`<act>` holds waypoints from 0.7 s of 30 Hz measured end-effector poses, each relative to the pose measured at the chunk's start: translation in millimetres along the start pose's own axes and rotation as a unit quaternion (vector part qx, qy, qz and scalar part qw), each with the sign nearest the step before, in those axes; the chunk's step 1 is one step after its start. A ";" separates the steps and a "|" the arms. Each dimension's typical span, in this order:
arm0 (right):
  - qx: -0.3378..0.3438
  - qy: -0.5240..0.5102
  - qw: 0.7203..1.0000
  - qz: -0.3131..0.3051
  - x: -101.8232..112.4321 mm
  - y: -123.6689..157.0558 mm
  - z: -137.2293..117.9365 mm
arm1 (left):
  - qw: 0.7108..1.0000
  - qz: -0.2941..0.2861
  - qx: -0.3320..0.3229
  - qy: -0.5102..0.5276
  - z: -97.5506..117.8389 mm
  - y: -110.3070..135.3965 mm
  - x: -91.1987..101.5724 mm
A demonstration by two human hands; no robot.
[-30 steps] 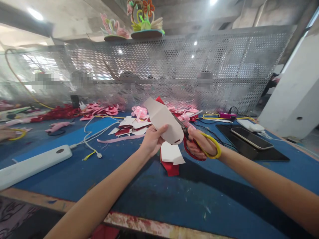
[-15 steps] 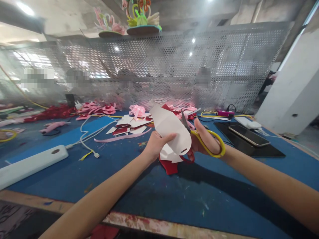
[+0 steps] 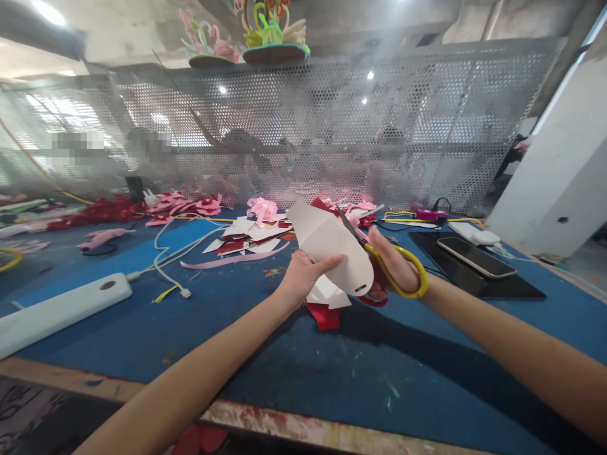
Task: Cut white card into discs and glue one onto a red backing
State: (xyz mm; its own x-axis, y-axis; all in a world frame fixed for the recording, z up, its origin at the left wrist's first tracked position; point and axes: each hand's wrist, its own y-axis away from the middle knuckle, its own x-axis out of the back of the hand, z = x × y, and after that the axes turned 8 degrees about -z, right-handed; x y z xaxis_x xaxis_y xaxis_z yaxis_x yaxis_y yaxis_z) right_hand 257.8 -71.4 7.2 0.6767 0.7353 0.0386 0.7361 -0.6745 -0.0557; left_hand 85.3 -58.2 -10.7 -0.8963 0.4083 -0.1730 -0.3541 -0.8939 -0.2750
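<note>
My left hand is closed on a white sheet of card with a rounded end and a small slot near its edge; the thumb lies flat on its face. My right hand grips scissors with a yellow handle loop and a reddish lower loop. Their dark blade lies along the card's right edge, partly hidden behind it. Below the card, white paper scraps rest on a red piece on the blue table.
White and red cut pieces are piled beyond my left hand, with a pink ribbon bow behind. A white power strip and cables lie left. A phone rests on a black tablet at right. A perforated metal screen stands behind.
The card and my left hand have shifted slightly right. The scissor blades have swung closer to the card, and their loops are a little nearer together.
</note>
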 end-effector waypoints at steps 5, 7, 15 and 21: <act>-0.030 -0.026 0.996 -0.083 14.1 -0.3 -5.8 | 0.996 -0.001 0.013 -0.084 1.8 0.2 2.2; -0.046 -0.015 0.996 -0.069 14.6 -0.5 -5.8 | 0.996 -0.014 0.014 -0.088 1.9 0.2 2.5; -0.083 0.032 0.993 0.074 -4.5 -1.7 -7.3 | 0.994 -0.017 0.003 -0.107 1.3 0.3 0.8; -0.112 -0.037 0.987 0.108 -2.6 -7.2 -0.8 | 0.990 -0.011 0.007 -0.140 -2.0 -3.5 4.9</act>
State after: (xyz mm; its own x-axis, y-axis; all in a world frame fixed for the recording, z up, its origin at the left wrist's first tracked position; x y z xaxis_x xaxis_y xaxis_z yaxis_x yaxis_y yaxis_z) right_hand 250.7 -68.5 8.3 0.8212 0.5701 -0.0235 0.5654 -0.8075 0.1683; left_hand 82.7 -52.7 -12.5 -0.9264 0.3625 0.1023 -0.3766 -0.8884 -0.2625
